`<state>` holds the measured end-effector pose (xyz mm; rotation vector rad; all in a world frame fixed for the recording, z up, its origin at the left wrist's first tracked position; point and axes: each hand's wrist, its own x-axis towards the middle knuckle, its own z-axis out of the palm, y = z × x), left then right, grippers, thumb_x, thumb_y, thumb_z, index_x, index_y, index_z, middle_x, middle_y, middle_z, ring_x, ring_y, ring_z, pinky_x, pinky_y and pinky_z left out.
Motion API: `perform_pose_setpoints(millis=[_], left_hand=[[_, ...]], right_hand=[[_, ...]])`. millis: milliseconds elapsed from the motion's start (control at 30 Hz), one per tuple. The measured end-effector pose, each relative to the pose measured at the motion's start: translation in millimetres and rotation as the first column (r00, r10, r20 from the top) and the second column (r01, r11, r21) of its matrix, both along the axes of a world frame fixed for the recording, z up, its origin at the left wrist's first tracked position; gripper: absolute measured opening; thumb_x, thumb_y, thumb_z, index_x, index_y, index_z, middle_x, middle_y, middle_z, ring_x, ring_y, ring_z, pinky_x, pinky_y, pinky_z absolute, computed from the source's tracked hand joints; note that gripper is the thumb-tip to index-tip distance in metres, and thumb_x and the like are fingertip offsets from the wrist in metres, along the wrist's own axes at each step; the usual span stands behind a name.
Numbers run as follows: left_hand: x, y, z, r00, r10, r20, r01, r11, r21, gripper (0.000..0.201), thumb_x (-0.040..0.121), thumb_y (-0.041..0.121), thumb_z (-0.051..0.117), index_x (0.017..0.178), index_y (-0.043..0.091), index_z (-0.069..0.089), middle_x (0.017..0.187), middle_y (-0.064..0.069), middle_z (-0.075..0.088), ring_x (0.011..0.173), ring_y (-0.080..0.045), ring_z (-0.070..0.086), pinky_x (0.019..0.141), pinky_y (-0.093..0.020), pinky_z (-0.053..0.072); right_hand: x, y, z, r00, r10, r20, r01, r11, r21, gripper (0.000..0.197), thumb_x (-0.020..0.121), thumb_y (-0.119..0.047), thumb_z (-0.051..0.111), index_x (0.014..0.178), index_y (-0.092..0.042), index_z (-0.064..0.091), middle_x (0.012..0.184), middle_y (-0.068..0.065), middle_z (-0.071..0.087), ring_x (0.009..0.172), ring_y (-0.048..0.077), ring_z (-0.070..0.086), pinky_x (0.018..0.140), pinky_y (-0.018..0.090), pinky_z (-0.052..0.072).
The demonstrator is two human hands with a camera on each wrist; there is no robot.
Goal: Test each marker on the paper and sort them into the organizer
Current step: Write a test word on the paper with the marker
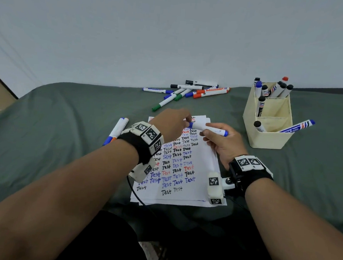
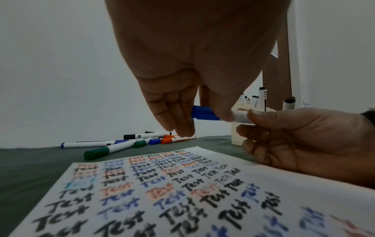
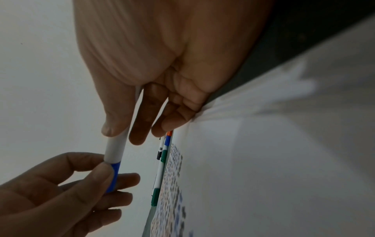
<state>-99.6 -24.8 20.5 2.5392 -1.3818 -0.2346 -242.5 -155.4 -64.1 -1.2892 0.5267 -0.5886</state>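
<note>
A white marker with a blue cap is held level above the paper, which is covered with rows of "Test" in black, blue and red. My right hand grips the marker's barrel between thumb and fingers. My left hand pinches the blue cap at the marker's left end; the cap sits against the barrel. The cream organizer stands to the right, with several markers upright in its compartments.
A pile of loose markers in green, blue, red and black lies at the back by the wall. Two more markers lie left of the paper. A blue marker leans out of the organizer's front compartment. A green cloth covers the table.
</note>
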Motion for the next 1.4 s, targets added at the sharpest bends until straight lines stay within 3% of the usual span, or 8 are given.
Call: perform_pose_setpoints(millis=[233, 467, 667, 833, 1000, 1100, 1233, 1400], left_hand=[[5.2, 6.8, -8.4, 0.994, -0.083, 0.068, 0.082, 0.996, 0.018, 0.015, 0.091, 0.033, 0.071, 0.095, 0.022, 0.062, 0.097, 0.004, 0.061, 0.083, -0.014, 0.054, 0.066, -0.027, 0.037], [24.5, 36.4, -17.6, 0.996, -0.079, 0.041, 0.076, 0.995, 0.065, 0.041, 0.093, 0.033, 0.067, 0.132, 0.035, 0.055, 0.09, 0.011, 0.059, 0.078, -0.009, 0.055, 0.069, -0.028, 0.04], [67.7, 81.2, -31.4, 0.981, 0.146, 0.125, -0.16, 0.981, 0.112, 0.051, 0.093, 0.028, 0.064, 0.142, 0.036, 0.05, 0.125, 0.0, 0.066, 0.106, -0.021, 0.063, 0.08, -0.028, 0.042], [89.4, 109.8, -40.1, 0.954, 0.217, 0.205, -0.261, 0.94, 0.221, 0.06, 0.093, 0.027, 0.062, 0.149, 0.031, 0.043, 0.133, -0.01, 0.058, 0.118, -0.029, 0.057, 0.089, -0.033, 0.045], [101.3, 127.3, -47.3, 0.934, 0.292, 0.205, -0.338, 0.91, 0.242, 0.053, 0.09, 0.027, 0.063, 0.141, 0.029, 0.051, 0.147, -0.002, 0.048, 0.122, -0.027, 0.055, 0.097, -0.035, 0.044], [104.5, 132.5, -51.0, 0.914, 0.317, 0.253, -0.37, 0.907, 0.201, 0.059, 0.09, 0.038, 0.06, 0.146, 0.028, 0.044, 0.143, -0.004, 0.052, 0.121, -0.028, 0.056, 0.095, -0.035, 0.044], [110.6, 132.6, -58.2, 0.938, 0.285, 0.198, -0.323, 0.926, 0.196, 0.067, 0.093, 0.039, 0.061, 0.154, 0.039, 0.032, 0.15, -0.012, 0.039, 0.135, -0.032, 0.041, 0.11, -0.04, 0.036], [117.0, 130.5, -68.6, 0.932, 0.334, 0.142, -0.358, 0.912, 0.2, 0.059, 0.102, 0.02, 0.044, 0.157, 0.032, 0.028, 0.164, -0.006, 0.026, 0.146, -0.027, 0.032, 0.116, -0.034, 0.023]], right_hand=[[2.4, 2.0, 0.7, 0.994, -0.009, -0.111, -0.005, 0.991, -0.131, 0.021, 0.075, -0.015, 0.089, 0.089, -0.027, 0.078, 0.089, -0.002, 0.078, 0.077, 0.015, 0.074, 0.07, 0.026, 0.061], [10.1, 4.8, 1.2, 0.982, 0.012, -0.189, -0.047, 0.981, -0.187, 0.053, 0.079, -0.023, 0.087, 0.124, -0.02, 0.06, 0.092, -0.005, 0.079, 0.088, 0.009, 0.074, 0.08, 0.026, 0.057], [16.8, 10.7, 7.9, 0.925, -0.02, -0.38, -0.128, 0.924, -0.36, 0.046, 0.086, -0.035, 0.08, 0.127, -0.021, 0.062, 0.104, -0.005, 0.072, 0.093, 0.01, 0.067, 0.074, 0.024, 0.048], [24.2, 13.2, 23.8, 0.838, -0.033, -0.545, -0.29, 0.819, -0.495, 0.043, 0.091, -0.035, 0.074, 0.129, -0.019, 0.062, 0.118, 0.0, 0.066, 0.101, 0.018, 0.063, 0.084, 0.029, 0.047], [25.1, 6.1, 40.8, 0.745, -0.104, -0.659, -0.486, 0.592, -0.643, 0.039, 0.093, -0.039, 0.07, 0.128, -0.024, 0.062, 0.122, -0.002, 0.063, 0.101, 0.015, 0.057, 0.084, 0.028, 0.044], [23.4, -5.7, 46.1, 0.699, -0.155, -0.698, -0.575, 0.459, -0.677, 0.043, 0.093, -0.041, 0.069, 0.131, -0.025, 0.059, 0.13, 0.001, 0.06, 0.116, 0.019, 0.055, 0.098, 0.034, 0.046], [24.5, -22.1, 47.3, 0.602, -0.245, -0.76, -0.703, 0.287, -0.65, 0.056, 0.093, -0.053, 0.063, 0.142, -0.03, 0.051, 0.145, 0.003, 0.052, 0.135, 0.028, 0.044, 0.111, 0.042, 0.039], [21.0, -33.9, 31.9, 0.457, -0.22, -0.862, -0.814, 0.287, -0.505, 0.082, 0.091, -0.071, 0.052, 0.159, -0.035, 0.022, 0.169, 0.006, 0.015, 0.154, 0.034, 0.012, 0.123, 0.048, 0.018]])
